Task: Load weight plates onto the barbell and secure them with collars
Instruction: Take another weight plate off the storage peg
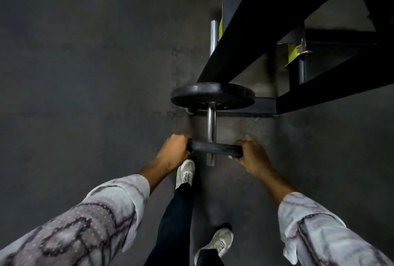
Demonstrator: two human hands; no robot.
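A steel barbell sleeve (pixel 211 123) points toward me at the centre of the view. A large black weight plate (pixel 210 95) sits far up the sleeve, near the rack. A smaller black plate (pixel 215 148) is threaded on the sleeve close to its near end. My left hand (pixel 174 151) grips that small plate's left edge. My right hand (pixel 250 153) grips its right edge. No collar is visible.
A black rack frame (pixel 245 31) runs diagonally at the upper right, with a yellow-green bracket (pixel 293 53) and a short peg. The far part of the bar (pixel 213 35) shows behind it. Dark rubber floor lies all around. My feet in pale shoes (pixel 185 172) stand just below the sleeve.
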